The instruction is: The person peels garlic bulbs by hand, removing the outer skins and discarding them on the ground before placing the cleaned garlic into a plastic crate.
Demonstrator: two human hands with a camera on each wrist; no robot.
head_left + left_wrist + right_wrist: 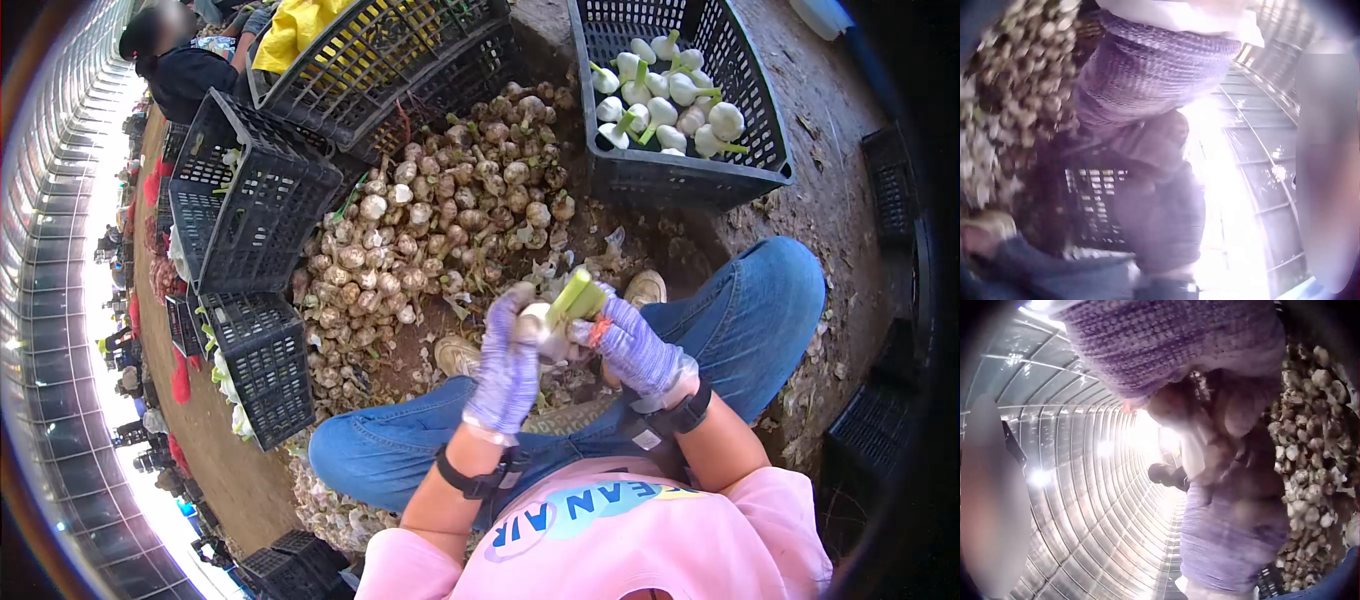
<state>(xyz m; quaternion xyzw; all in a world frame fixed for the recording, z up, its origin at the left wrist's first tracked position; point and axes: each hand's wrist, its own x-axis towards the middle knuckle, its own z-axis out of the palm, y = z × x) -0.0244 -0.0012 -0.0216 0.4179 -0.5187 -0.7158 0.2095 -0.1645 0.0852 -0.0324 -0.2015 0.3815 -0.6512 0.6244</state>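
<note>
In the head view, both hands meet in front of the person's knees around a garlic bulb (537, 320) with a thick green stem (572, 296). The left hand (508, 362), in a purple knit glove, grips the white bulb from its left side. On the stem side, the right hand (632, 345) wears the same kind of glove, has an orange band on a finger, and pinches the bulb's outer skin. Motion blurs the fingertips. The right wrist view shows the left glove (1232, 534) facing the right one, with pale bulb skin (1194, 455) between them.
A heap of unpeeled garlic (440, 220) lies on the ground ahead. To the right stands a black crate (690, 185) holding clean white bulbs. More black crates (255, 370) line the left, one with a yellow cloth (300, 35). Another person (185, 75) sits at the upper left.
</note>
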